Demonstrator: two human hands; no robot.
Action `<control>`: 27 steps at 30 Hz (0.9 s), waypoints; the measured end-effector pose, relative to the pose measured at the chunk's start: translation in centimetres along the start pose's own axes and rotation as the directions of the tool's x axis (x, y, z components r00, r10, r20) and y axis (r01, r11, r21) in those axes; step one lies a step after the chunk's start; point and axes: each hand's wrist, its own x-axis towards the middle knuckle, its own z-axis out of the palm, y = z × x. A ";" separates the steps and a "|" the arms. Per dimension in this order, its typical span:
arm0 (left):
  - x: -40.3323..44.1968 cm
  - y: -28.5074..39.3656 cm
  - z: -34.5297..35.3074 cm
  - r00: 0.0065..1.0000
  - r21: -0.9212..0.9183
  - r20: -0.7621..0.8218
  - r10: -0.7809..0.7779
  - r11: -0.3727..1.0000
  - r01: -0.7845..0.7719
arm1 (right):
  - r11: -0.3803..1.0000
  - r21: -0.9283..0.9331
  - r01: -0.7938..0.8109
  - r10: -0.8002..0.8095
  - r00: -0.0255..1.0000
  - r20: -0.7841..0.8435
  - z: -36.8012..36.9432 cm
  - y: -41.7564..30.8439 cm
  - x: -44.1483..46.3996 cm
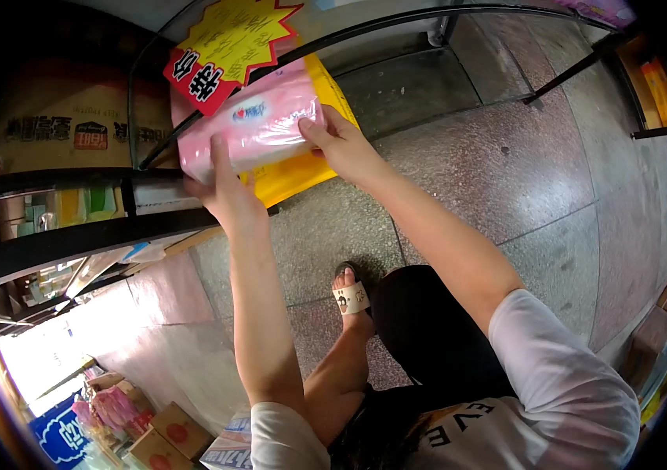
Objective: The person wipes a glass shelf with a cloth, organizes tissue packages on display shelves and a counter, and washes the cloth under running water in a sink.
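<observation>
Currently, a pink plastic-wrapped pack (247, 117) is being held between two hands. Stage, left to right: its left end is lying beneath the black rail (169, 142) of a rack, beside a printed carton (55, 129); its upper left is sitting under a red and yellow sign (232, 47); its right end is resting over or against a yellow pack (294, 178), which is showing below and to the right. Contact is being made at both ends; release is not yet showing. Whether the pink pack is going in or coming out, this single view is not telling.

Left hand (232, 196): one digit is pointing up across the wrapper, others are bending round the near left corner, partly hidden; the grasp is looking part-open, about as wide as the pack's edge. Left forearm is rising nearly straight.

Right hand (340, 146): thumb is pressing on the wrapper's face, fingers are curling behind the right end, part-closed; their tips are hiding. Right forearm is slanting up and leftward from a bent elbow.
</observation>
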 end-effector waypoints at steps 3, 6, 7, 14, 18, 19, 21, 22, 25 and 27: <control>0.7 -0.2 0.5 0.966 0.050 0.002 0.258 0.965 -0.258 | 0.864 0.451 -0.223 0.187 0.975 0.124 1.3 0.5 0.8; 1.0 -0.9 0.3 0.885 0.233 0.039 0.464 0.857 -0.459 | 0.868 0.377 -0.324 0.229 0.934 0.276 0.7 0.5 3.3; 1.1 -1.0 0.2 0.866 0.288 0.044 0.499 0.823 -0.489 | 0.883 0.326 -0.338 0.244 0.923 0.296 0.4 0.8 4.0; 0.5 -0.9 1.2 0.807 0.463 0.073 0.585 0.697 -0.547 | 0.796 0.531 -0.290 0.168 0.949 0.267 1.1 2.2 3.4; 0.7 -1.0 1.1 0.833 0.440 0.062 0.550 0.734 -0.518 | 0.771 0.566 -0.293 0.192 0.954 0.232 1.3 2.2 2.9; 0.8 -0.9 1.0 0.848 0.429 0.047 0.529 0.755 -0.495 | 0.761 0.579 -0.293 0.200 0.955 0.221 1.3 2.1 2.8; 0.6 -0.6 1.2 0.858 0.376 0.052 0.511 0.786 -0.491 | 0.796 0.545 -0.262 0.182 0.964 0.196 1.3 1.7 2.5; 0.4 -0.5 1.3 0.871 0.330 0.064 0.488 0.813 -0.480 | 0.824 0.515 -0.236 0.172 0.970 0.169 1.2 1.6 2.4; 0.1 -0.5 1.3 0.911 0.217 0.061 0.409 0.885 -0.412 | 0.878 0.430 -0.210 0.180 0.978 0.109 0.5 0.9 2.3; 0.0 -0.6 1.0 0.943 0.182 0.044 0.331 0.925 -0.333 | 0.917 0.350 -0.193 0.180 0.981 0.069 -0.1 0.3 2.2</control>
